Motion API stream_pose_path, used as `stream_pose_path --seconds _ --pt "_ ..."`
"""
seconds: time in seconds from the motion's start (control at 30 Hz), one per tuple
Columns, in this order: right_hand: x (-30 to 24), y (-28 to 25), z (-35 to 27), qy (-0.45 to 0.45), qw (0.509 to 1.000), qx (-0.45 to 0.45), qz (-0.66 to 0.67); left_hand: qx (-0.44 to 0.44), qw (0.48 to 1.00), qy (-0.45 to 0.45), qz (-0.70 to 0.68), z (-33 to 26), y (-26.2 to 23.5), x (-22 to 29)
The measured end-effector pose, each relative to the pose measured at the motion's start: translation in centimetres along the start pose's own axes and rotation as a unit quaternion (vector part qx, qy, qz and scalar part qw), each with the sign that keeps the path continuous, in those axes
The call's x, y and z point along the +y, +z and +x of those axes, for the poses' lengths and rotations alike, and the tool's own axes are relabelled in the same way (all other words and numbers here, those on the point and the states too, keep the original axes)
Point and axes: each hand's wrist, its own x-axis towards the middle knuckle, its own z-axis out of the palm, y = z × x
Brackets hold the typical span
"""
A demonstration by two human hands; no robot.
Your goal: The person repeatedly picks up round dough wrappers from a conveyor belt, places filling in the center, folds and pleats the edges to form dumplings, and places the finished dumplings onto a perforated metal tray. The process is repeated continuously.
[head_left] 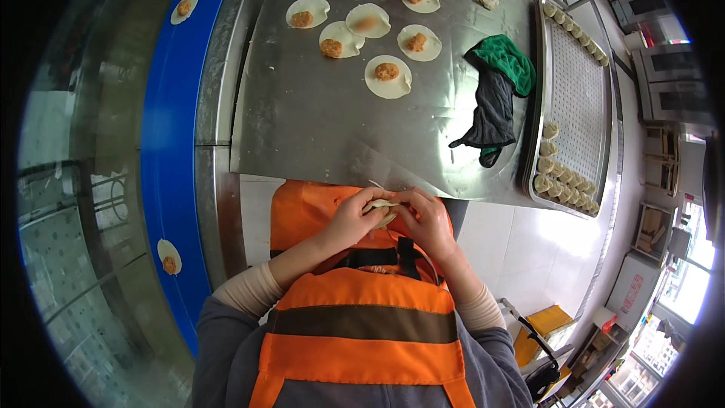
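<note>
Close to my orange apron, just off the table's near edge, my left hand and my right hand come together around a dumpling. Fingers of both hands pinch its pale dough edge. Its underside is partly hidden by the fingers. On the steel table beyond lie several round wrappers, most with a lump of orange-brown filling; the nearest wrapper lies flat and open. One wrapper overlaps its neighbour, and its filling looks smeared or covered.
A blue conveyor belt runs along the left, carrying two filled wrappers. At the table's right stands a perforated metal tray with shaped dumplings at both ends. Beside it lie a green cloth and a dark cloth. A dough scrap sits farther back.
</note>
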Motion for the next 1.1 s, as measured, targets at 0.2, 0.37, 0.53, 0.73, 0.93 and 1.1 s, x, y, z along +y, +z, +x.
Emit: stream_pose_path --seconds 0.2,0.37,0.53,0.73,0.93,1.1 --pt "-0.6 0.2 0.4 -0.085 0.996 0.036 -0.016 0.018 0.994 0.069 0.080 -0.1 0.2 0.3" --pt "0.4 0.0 1.0 -0.119 0.989 0.004 -0.083 -0.003 0.995 -0.025 0.095 0.2 -0.2 0.8" --pt "-0.6 0.5 0.9 -0.053 0.999 0.003 -0.012 0.026 0.983 0.096 0.157 0.4 0.3 -0.4" --pt "0.7 -0.5 1.4 -0.114 0.987 0.019 -0.110 -0.048 0.981 -0.045 -0.181 -0.2 -0.6 0.9" --pt "0.4 0.1 1.6 -0.109 0.994 0.014 -0.028 -0.007 0.996 0.083 0.029 0.0 0.4 -0.6" --pt "-1.1 -0.1 1.6 -0.120 0.992 0.000 -0.030 0.023 0.983 0.119 0.138 0.3 0.0 -1.3"
